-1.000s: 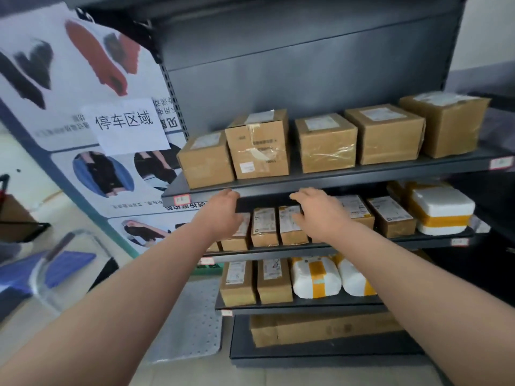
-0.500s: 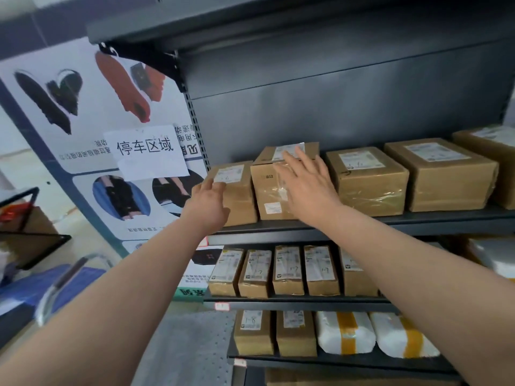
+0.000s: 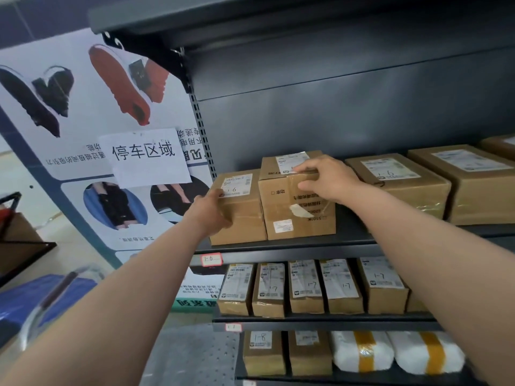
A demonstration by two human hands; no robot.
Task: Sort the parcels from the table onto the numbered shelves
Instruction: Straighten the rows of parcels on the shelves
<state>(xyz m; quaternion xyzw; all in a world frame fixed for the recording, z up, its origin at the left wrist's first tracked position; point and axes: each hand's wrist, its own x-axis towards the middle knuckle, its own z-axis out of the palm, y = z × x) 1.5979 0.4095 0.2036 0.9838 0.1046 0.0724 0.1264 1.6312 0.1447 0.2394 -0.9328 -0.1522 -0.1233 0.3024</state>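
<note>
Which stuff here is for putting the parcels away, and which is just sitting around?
For the job: left hand gripping the small box; right hand holding the taller box; numbered shelf.
Just sitting around: shoe poster; paper sign.

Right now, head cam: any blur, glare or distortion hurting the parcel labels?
Head view: handwritten 1-7 labels on the middle-shelf parcels read sharp; mild tape sheen on the printed carton under the right hand; fisheye tilts the rack upright and stretches both forearms; the metal handle lower left is soft.
</note>
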